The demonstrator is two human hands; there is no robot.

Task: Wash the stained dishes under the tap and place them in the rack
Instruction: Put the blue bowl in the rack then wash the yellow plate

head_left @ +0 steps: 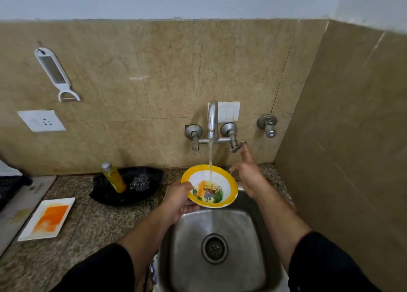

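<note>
One bowl (210,187) at centre frame is rinsing under the tap (212,119), its rim gripped by the left hand (180,198), while the right hand (248,175) is open and empty beside it, so rubbing off the stain likely comes next.

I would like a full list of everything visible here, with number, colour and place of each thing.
bowl: one, white with yellow rim, under the water stream above the sink
tap: one, silver, on the wall, running
sink: one, steel, bottom centre
square plate: one, white with orange stain, counter at left
black tray: one, black, counter left of the sink
bottle: one, yellow, tilted in the black tray
steel scrubber: one, grey, in the black tray
peeler: one, white, hanging on the wall, upper left
socket: one, white, wall below the peeler
left hand: one, holds the bowl's rim
right hand: one, open, beside the right tap handle
</note>
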